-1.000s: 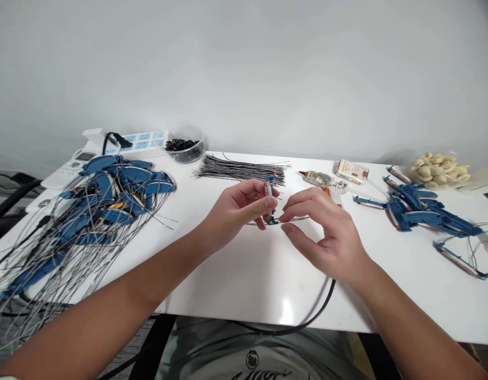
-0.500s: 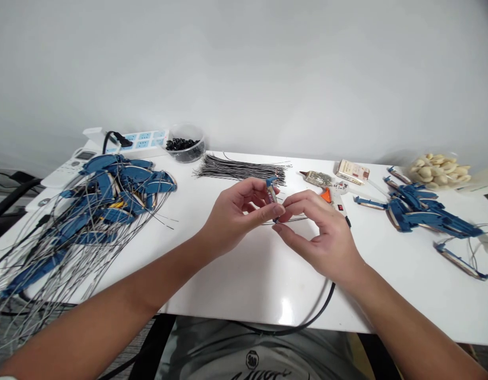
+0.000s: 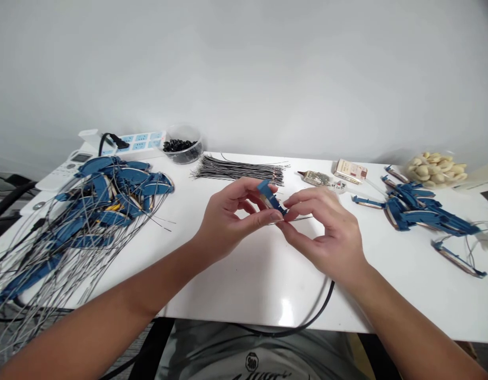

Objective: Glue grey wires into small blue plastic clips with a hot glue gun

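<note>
The blue part point(image 3: 272, 199) is held above the middle of the tabletop point(image 3: 236, 285), its long axis tilted, running from a far-left end to a near-right end. The left hand point(image 3: 231, 219) grasps it, thumb on the near side and fingers behind. That near-right end points at the thumb and fingertips of the right hand point(image 3: 328, 229), which is the nearer hand to it; the far-left end stands free of them. The right fingers are bent in close around this end, but whether they pinch it or a wire point(image 3: 305, 218) there cannot be told. The wire sticks out rightward, across the part's slant. Beyond the hands lies a wire bundle point(image 3: 236, 169), left of a glue gun point(image 3: 317, 178). More blue parts form a left pile point(image 3: 128, 174) and a right pile point(image 3: 426, 216), both well apart from the hands.
</note>
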A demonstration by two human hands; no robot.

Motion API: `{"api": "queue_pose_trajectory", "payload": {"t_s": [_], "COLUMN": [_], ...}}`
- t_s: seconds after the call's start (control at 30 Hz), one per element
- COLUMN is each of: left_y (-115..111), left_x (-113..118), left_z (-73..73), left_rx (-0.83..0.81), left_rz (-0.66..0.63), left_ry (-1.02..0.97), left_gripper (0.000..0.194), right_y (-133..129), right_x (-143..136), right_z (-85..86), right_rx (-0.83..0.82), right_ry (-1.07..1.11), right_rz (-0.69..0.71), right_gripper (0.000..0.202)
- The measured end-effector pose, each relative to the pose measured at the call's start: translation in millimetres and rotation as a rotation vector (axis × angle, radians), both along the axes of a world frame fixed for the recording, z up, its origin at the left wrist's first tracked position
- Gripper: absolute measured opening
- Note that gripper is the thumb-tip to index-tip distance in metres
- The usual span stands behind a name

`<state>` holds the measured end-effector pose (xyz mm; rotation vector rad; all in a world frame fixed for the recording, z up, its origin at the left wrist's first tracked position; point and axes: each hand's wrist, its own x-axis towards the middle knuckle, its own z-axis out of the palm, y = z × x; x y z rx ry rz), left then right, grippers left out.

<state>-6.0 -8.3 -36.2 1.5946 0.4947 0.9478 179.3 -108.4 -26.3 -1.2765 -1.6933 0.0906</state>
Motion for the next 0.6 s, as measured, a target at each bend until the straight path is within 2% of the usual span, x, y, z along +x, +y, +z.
{"api": "queue_pose_trajectory", "payload": {"t_s": [0.23,0.43,0.6], "left_y": [-5.6,-7.1,-5.4], "left_x": [-2.0,-6.3,-5.2], "left_z": [7.7,11.7,11.2], "left_rx": [0.083,0.295,0.458], "left_rz": [0.036,0.037,0.059], "left_ry": [-0.017,0.039,-0.060], "left_gripper": [0.039,0.042,0.051], "right_y": [-1.7,-1.5,-0.3], "right_x": [5.7,7.0,7.4], "right_z": [2.2,2.7,4.1], "right_rx": [0.127,0.173,0.239], "right_ry": [-0.133,-0.180,-0.212], "right_rz": [-0.038,-0.072,-0.080], "right_gripper": [0.019,0.019,0.014]}}
